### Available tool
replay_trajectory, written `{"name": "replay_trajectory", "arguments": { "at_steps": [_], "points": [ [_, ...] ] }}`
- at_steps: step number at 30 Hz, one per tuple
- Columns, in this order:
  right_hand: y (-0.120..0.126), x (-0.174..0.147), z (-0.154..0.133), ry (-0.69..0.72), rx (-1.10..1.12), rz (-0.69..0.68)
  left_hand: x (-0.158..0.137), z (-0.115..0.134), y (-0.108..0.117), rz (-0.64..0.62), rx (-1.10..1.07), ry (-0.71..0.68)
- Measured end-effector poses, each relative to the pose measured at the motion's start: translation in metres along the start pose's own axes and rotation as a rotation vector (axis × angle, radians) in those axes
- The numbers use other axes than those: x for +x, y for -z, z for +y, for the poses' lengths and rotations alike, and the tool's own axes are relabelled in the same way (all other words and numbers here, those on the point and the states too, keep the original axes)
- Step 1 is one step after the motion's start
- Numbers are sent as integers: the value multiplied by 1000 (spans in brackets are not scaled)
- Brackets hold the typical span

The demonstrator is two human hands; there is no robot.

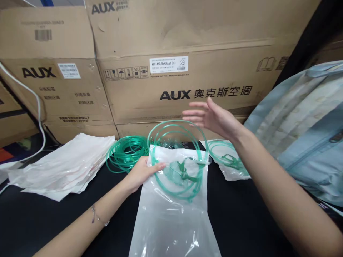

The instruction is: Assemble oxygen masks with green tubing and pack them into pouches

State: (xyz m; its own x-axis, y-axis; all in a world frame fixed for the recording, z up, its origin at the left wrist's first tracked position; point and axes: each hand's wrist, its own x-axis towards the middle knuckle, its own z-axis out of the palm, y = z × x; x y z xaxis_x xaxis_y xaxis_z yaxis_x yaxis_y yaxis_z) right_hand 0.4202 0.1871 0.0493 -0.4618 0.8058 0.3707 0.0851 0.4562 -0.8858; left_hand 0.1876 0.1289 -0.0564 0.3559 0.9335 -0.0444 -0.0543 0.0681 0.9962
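My left hand (146,171) grips the left edge of a clear-fronted white pouch (171,221), its thumb lying over the front. Partly inside the pouch is a green oxygen mask (178,173) with coiled green tubing (177,123); the upper loops of the coil stand out above the pouch's top edge. Above and to the right of those loops, my right hand (211,116) is raised with its fingers stretched out, holding nothing. It is apart from the pouch.
Left of the pouch lies a coil of green tubing (127,153), then a stack of white pouches (69,164). Another bagged mask and tubing (227,157) lies at the right. Cardboard boxes (134,103) stand behind the black table (112,221); a light-blue bag (302,132) is at far right.
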Motion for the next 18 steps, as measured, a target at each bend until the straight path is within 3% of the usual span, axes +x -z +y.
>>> {"name": "replay_trajectory", "arguments": {
  "at_steps": [2, 4, 7, 9, 12, 18],
  "points": [
    [-7, 9, -16, 227, -330, -82, -1, -1, 1, -23, 14, 9],
    [-21, 21, -27, 364, -660, -309, -2, 0, 0, -43, 34, -2],
    [-45, 38, -31, 374, -886, -667, -3, 2, -2, -62, 90, -29],
    [-55, 47, -29, 322, -916, -810, -4, 3, -2, -74, 125, -47],
    [-60, 52, -26, 299, -950, -883, -4, 2, -1, -70, 138, -52],
    [-54, 43, -27, 365, -1056, -870, -6, 0, -5, -53, 99, -49]
  ]
}}
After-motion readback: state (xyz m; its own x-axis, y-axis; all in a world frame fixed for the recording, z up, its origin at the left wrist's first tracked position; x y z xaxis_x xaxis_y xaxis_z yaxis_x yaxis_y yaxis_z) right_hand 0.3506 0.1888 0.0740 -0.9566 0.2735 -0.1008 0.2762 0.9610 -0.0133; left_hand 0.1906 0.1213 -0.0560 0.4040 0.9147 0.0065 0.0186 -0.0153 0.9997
